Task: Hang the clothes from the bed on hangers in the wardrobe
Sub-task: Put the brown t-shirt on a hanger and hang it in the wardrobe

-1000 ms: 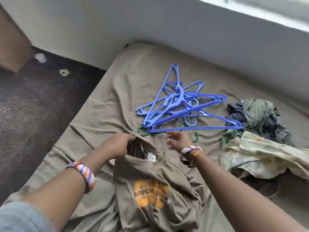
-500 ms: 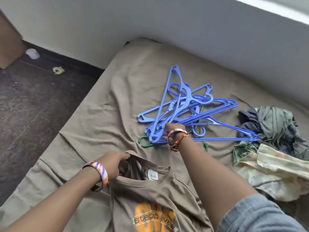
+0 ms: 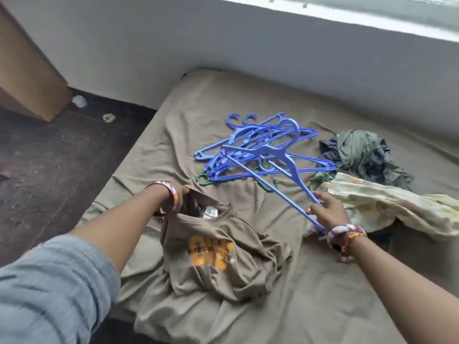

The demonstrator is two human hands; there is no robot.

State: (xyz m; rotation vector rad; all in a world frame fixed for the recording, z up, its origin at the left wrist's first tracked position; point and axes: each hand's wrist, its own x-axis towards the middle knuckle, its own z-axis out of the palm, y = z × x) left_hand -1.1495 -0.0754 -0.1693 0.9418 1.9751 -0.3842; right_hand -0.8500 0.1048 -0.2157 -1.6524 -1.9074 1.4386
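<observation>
I'm at the hanger-fitting step. My left hand [image 3: 180,194] grasps the collar of the brown T-shirt [image 3: 218,254] lying mid-bed, while my right hand [image 3: 327,212] grasps a blue hanger [image 3: 270,155] lifted off the pile [image 3: 238,155] toward the bed's far edge. Next, I judge, one hanger arm must slide into the held-open neck.

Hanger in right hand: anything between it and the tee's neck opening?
Nothing visible. The right hand holds the hanger by one end, lifted above bare sheet. The left hand holds the tee collar open. The hanger pile lies behind.
</observation>
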